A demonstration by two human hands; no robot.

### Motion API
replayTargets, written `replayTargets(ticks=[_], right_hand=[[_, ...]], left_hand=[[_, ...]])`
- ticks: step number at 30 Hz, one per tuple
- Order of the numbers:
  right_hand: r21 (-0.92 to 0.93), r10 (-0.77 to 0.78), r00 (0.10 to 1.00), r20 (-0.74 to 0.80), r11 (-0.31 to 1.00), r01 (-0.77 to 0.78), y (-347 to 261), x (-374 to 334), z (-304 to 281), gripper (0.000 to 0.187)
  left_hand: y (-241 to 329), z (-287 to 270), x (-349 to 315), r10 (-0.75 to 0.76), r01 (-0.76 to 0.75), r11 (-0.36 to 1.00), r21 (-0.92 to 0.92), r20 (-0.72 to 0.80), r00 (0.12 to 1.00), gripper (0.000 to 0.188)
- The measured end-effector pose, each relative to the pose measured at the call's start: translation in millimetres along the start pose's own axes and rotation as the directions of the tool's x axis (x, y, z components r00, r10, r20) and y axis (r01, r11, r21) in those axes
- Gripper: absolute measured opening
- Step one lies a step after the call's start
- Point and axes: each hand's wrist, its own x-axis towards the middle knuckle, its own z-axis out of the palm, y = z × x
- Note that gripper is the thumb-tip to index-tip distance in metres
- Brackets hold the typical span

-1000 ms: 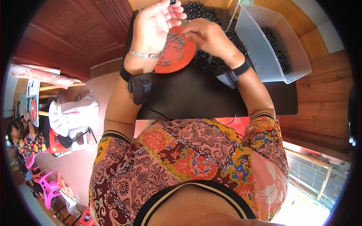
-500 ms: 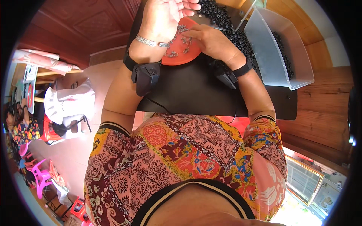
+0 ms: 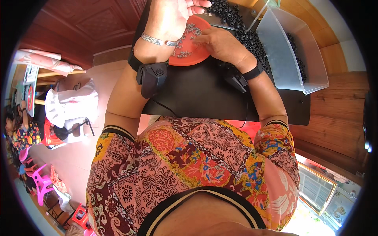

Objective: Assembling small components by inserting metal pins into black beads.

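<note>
My left hand [image 3: 173, 13] is raised over the left side of an orange-red round plate [image 3: 193, 61], palm turned up and fingers loosely spread; its upper part runs out at the top edge. Nothing shows in it. Over the plate's right side, my right hand [image 3: 226, 44] reaches in with fingers stretched toward the small grey metal pieces [image 3: 185, 53] scattered there. Its fingertips are among or just above them; whether they touch one I cannot tell. Each wrist wears a black strap with a black device, and a silver bangle [image 3: 155, 40] circles the left one.
Many small black ring-like parts [image 3: 252, 41] are heaped right of the plate on the dark table [image 3: 197, 94]. A clear plastic bin [image 3: 285, 51] with more black parts stands at the right. Wooden panelling [image 3: 338, 114] borders that side. Left on the floor are a white sack [image 3: 73, 102] and pink chairs [image 3: 42, 183]; another person sits beyond.
The plate sits slightly farther away. My right fingertips have shifted a little to the right and nearer me over the metal pieces. My left hand has barely moved.
</note>
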Motion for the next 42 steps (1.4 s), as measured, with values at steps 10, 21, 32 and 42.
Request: replayTargets(ticks=[10, 21, 32, 42], right_hand=[[-0.069, 0.106, 0.971, 0.215, 0.993, -0.093, 3, -6, -19, 0.02], [0.159, 0.139, 0.899, 0.415, 0.962, -0.222, 1, -8, -25, 0.014], [0.097, 0.061, 0.955, 0.29, 0.991, -0.093, -14, -4, -8, 0.014], [0.335, 0.173, 0.977, 0.126, 0.919, -0.206, -8, 1, -28, 0.017]], left_hand=[[2, 0, -1, 0.072, -0.029, 0.985, -0.171, 0.252, 0.965, 0.021], [0, 3, -2, 0.016, -0.006, 0.996, -0.086, 0.119, 0.993, 0.021], [-4, 1, -1, 0.037, 0.008, 0.985, -0.171, 0.259, 0.965, 0.021], [-6, 6, -2, -0.03, 0.03, 0.999, 0.019, 0.009, 0.999, 0.022]])
